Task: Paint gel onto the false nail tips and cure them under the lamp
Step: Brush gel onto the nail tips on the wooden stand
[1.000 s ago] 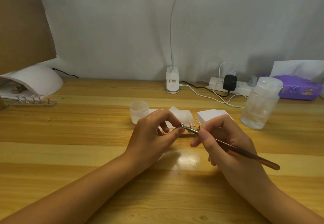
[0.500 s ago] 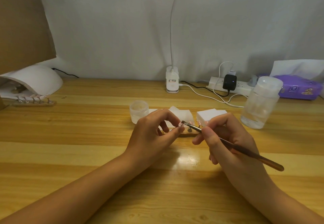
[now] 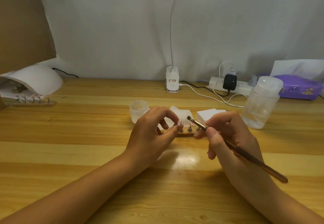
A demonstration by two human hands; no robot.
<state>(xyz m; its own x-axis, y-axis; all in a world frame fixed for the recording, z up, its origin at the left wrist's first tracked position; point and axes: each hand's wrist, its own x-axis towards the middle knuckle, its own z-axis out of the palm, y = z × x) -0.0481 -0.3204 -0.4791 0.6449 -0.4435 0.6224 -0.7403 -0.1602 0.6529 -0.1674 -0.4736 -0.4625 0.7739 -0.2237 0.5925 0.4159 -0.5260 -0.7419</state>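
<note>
- False nail tips (image 3: 190, 124): standing on pegs in a short wooden tip stand (image 3: 186, 134), which lies on the table (image 3: 87, 136) in front of the desk lamp base (image 3: 172, 81), a little to its right and nearer the camera.
- Left hand (image 3: 150, 130): on the stand's left part, thumb and forefinger curled and pinching one held tip (image 3: 180, 123); the other fingers are tucked under. The hand hides the stand's left end.
- Right hand (image 3: 231, 136): at the stand's right end, clasping the brush (image 3: 245, 155) in a pen grip between thumb and fingers.
- Brush: the handle slants down to the right past the wrist. The bristle end is raised over the tips, between the two hands; cannot tell if it touches any tip.
- White pads (image 3: 182, 114) and white block (image 3: 209, 114): between lamp base and stand, just behind the tips.
- Frosted jar (image 3: 138, 109): in front of the lamp base and to its left, just behind the left hand.
- Clear pump bottle (image 3: 261, 104): right of the lamp base, well apart from it.
- Power strip (image 3: 243, 87) with black adapter (image 3: 229, 82): right of the lamp base, against the wall.
- Purple tissue pack (image 3: 298, 87): far right of the lamp base.
- Curing lamp (image 3: 40, 79): white dome, far left of the lamp base; second row of tips (image 3: 35, 100) at its mouth.
</note>
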